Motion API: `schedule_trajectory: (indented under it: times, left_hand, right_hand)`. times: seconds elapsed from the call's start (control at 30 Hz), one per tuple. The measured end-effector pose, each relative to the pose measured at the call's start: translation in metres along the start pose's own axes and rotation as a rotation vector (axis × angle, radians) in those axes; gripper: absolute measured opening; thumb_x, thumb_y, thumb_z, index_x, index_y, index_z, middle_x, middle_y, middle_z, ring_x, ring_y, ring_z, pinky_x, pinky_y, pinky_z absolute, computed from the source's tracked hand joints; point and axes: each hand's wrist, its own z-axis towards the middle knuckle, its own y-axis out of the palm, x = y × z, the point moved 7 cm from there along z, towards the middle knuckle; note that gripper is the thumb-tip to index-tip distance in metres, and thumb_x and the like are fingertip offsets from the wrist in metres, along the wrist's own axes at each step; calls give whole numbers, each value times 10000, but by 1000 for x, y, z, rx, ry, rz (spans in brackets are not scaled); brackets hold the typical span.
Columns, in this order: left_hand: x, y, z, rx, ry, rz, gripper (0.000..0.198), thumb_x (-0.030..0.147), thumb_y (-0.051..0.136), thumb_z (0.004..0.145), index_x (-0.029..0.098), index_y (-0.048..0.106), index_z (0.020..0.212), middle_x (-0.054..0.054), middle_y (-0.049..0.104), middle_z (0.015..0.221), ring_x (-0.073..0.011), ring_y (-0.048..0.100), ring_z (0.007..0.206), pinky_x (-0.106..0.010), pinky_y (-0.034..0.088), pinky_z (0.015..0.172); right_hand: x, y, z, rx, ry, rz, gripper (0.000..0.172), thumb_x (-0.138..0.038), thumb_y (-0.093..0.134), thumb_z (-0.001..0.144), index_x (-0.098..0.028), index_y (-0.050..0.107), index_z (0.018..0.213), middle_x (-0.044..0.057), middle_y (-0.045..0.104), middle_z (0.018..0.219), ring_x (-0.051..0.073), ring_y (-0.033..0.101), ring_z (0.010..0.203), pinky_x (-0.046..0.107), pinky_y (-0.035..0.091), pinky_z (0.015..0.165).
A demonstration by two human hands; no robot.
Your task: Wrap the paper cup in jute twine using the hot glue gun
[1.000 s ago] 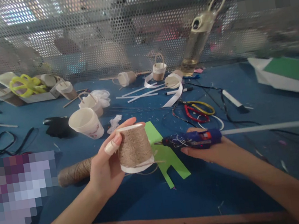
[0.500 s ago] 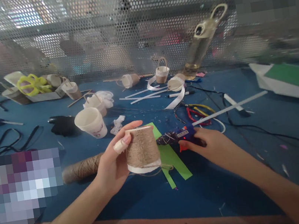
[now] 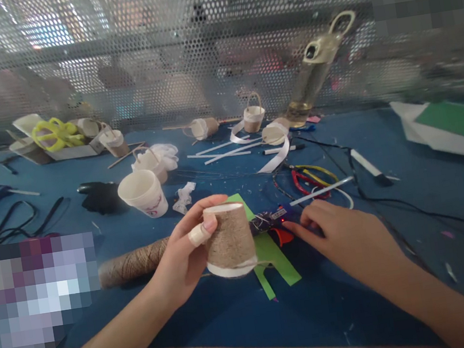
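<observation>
My left hand (image 3: 182,251), a bandage around its thumb, grips a twine-wrapped paper cup (image 3: 228,235) that is held upside down. A white band shows at the cup's lower rim, and a loose twine end trails to the right. My right hand (image 3: 341,233) is closed at the rear of a blue hot glue gun (image 3: 269,219) with an orange trigger; its fingers are partly hidden. The gun lies low over the table beside the cup, its tip hidden behind the cup. A glue stick (image 3: 322,191) pokes out of its back. Green paper (image 3: 280,260) lies underneath.
A twine roll (image 3: 136,263) lies left of the cup, behind my forearm. Beyond stand a white paper cup (image 3: 143,193) and several small twine-wrapped buckets. Black cable (image 3: 418,195) crosses the right side. A bottle (image 3: 309,78) leans by the perforated metal screen (image 3: 178,48).
My right hand has moved the glue gun lower, and its glue stick reaches less far right. The cup has shifted slightly right and down in view, still in my left hand.
</observation>
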Motion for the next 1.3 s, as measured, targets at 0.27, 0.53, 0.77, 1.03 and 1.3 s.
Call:
schedule_trajectory:
  times: [0.27, 0.53, 0.77, 1.03, 1.3]
  left_hand:
    - [-6, 1, 1, -32, -7, 74, 326, 377, 785, 813, 282, 745, 1122, -26, 737, 1140, -188, 636, 997, -256, 493, 826]
    - [-4, 5, -2, -62, 50, 199, 306, 362, 776, 831, 282, 723, 1121, -32, 723, 1131, -203, 620, 1004, -274, 467, 836]
    - [2, 7, -5, -66, 119, 314, 265, 364, 739, 869, 270, 708, 1115, -44, 711, 1157, -216, 613, 1012, -284, 456, 827]
    - [-2, 6, -3, -94, 92, 344, 222, 361, 702, 903, 264, 718, 1103, -42, 718, 1135, -207, 624, 995, -282, 453, 835]
    - [-3, 10, -6, -176, 104, 365, 138, 328, 678, 925, 265, 728, 1038, -38, 711, 1248, -231, 619, 1139, -312, 432, 944]
  right_hand:
    - [-48, 15, -24, -513, -9, 1228, 241, -363, 697, 932, -250, 561, 1094, 32, 691, 1027, 71, 528, 588, 198, 476, 513]
    - [-43, 10, -18, -384, -5, 1141, 138, -326, 731, 896, -207, 692, 955, -8, 653, 753, 98, 561, 621, 207, 465, 554]
    - [-48, -5, -13, -230, -139, 919, 124, -297, 685, 932, -209, 718, 851, -16, 627, 699, 104, 547, 584, 227, 424, 542]
    - [-45, -4, -15, -287, -77, 1143, 162, -314, 689, 938, -207, 700, 816, -10, 650, 744, 105, 569, 646, 221, 442, 586]
    - [-44, 11, -16, -401, 70, 1367, 262, -395, 727, 901, -183, 653, 765, -32, 547, 676, 75, 447, 535, 217, 348, 476]
